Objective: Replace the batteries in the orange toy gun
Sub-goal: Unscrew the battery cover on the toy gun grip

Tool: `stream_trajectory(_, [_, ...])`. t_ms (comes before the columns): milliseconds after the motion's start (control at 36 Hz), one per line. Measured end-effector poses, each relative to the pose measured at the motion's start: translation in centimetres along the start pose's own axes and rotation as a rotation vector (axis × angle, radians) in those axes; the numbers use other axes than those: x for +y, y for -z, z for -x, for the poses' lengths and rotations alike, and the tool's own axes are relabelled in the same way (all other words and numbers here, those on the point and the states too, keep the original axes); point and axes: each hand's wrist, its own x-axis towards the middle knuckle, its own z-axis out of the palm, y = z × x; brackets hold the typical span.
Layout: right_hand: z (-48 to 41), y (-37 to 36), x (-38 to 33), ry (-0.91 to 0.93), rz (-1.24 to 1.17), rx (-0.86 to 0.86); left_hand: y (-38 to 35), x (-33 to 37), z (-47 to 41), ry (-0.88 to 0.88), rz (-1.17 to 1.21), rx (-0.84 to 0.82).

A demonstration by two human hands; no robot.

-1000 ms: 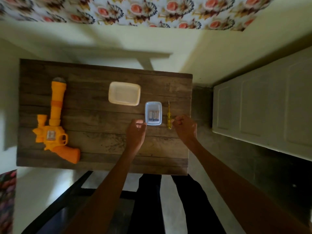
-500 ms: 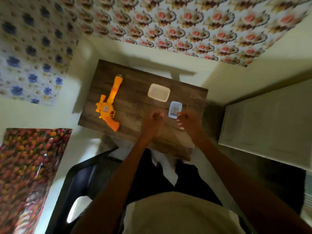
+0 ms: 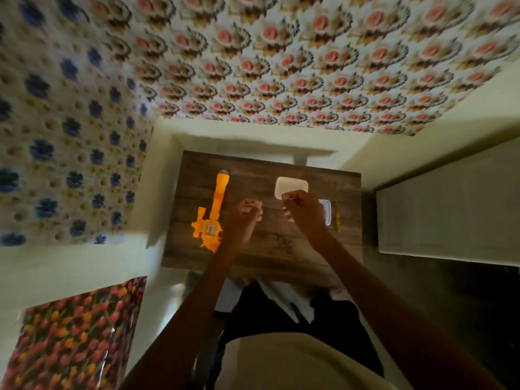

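Your right hand [image 3: 305, 213], fingers curled on nothing, hides most of the small blue tray [image 3: 327, 211]. Your left hand [image 3: 244, 218], curled likewise, overlaps the orange plastic toy gun [image 3: 218, 201], which lies on the left of the wooden table [image 3: 281, 249]. The gun's sticker is too blurred to read.

You have a single view, from the camera on your head. It looks steeply down past your chest and legs onto the wooden table [image 3: 281, 164], which sits small in mid-frame, well below you. Your left hand [image 3: 244, 218] and right hand [image 3: 304, 215] reach in from the bottom edge. The wide lens spreads the patterned wall [image 3: 281, 66] across the top. The picture is soft, perhaps from head motion.
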Motion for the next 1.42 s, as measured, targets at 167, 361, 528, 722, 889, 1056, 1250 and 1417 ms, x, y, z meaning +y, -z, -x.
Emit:
stream_trajectory(167, [0.2, -2.2, -0.6, -0.013, -0.018, 0.079, 2.9, 0.2, -1.8, -0.057, -0.023, -0.1])
stream_trajectory(361, [-0.8, -3.9, 0.5, -0.013, -0.035, 0.127, 3.9, 0.0, -4.1, -0.105, -0.021, -0.144])
stream_trajectory(528, [-2.9, -5.8, 2.5, -0.026, -0.101, 0.117, 3.7, -1.7, -6.8, -0.145, -0.052, -0.143])
stream_trajectory(722, [-6.0, -8.3, 6.0, -0.009, -0.117, 0.071, 3.0, -5.4, -10.3, -0.138, -0.099, -0.141])
stream_trajectory(889, [-7.6, -9.0, 7.4, 0.011, -0.175, 0.088, 2.4, -7.4, -11.2, -0.136, -0.145, -0.114])
stream_trajectory(1056, [-10.4, -9.8, 9.5, 0.047, -0.214, 0.074, 0.9, -9.5, -13.4, -0.138, -0.105, -0.087])
stream_trajectory(1250, [-15.4, -13.0, 13.9, 0.186, -0.239, 0.108, -1.3, -14.7, -18.3, -0.22, -0.015, -0.051])
stream_trajectory(1417, [-18.3, -16.1, 16.8, 0.277, -0.293, 0.156, -1.7, -17.5, -21.3, -0.329, 0.043, -0.017])
